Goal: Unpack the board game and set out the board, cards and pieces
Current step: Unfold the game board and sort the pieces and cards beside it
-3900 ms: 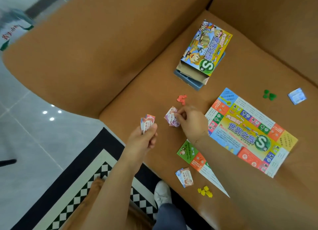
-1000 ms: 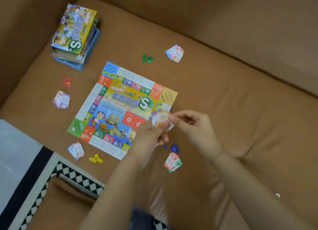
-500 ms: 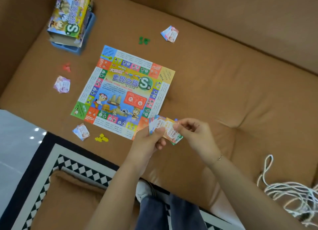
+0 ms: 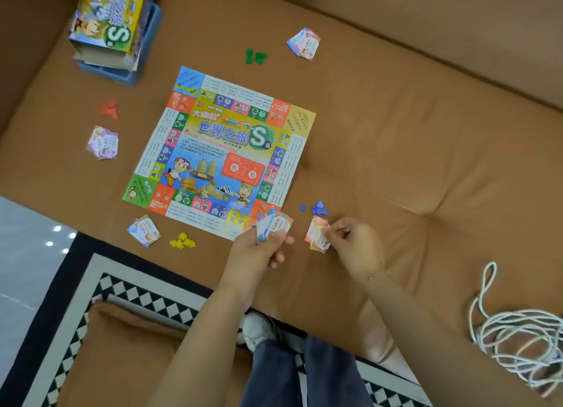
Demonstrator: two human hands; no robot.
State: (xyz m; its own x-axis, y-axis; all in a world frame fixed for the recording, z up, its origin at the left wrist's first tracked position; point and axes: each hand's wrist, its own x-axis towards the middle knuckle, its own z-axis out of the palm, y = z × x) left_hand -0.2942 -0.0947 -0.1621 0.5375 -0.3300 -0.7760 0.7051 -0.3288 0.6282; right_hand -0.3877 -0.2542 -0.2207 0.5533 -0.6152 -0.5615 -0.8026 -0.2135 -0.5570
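We hold a small fanned stack of paper money cards [image 4: 272, 227] in our left hand [image 4: 259, 251], thumb and curled fingers pinching its lower edge, the fan opening up and away from the palm over the near corner of the square, brightly printed paper game board [image 4: 219, 151]. Our right hand [image 4: 350, 245] pinches a small orange-and-white pile of cards [image 4: 318, 234] at its right edge, and that pile seems to lie on the tan leather sofa seat [image 4: 426, 138]; whether it is fully down we cannot tell.

The move in hand looks like dealing this corner's share. The orange pile lies just right of the left-hand fan, nearly level with it, so the right hand is the nearer one. Its long axis runs near to far, tilted a little right at the far end. Just beyond our right fingertips sit the small blue plastic pieces [image 4: 318, 208], near but apart from the pile.

Farther from both grips, up and left, are the board and the open colourful cardboard game box [image 4: 112, 26].
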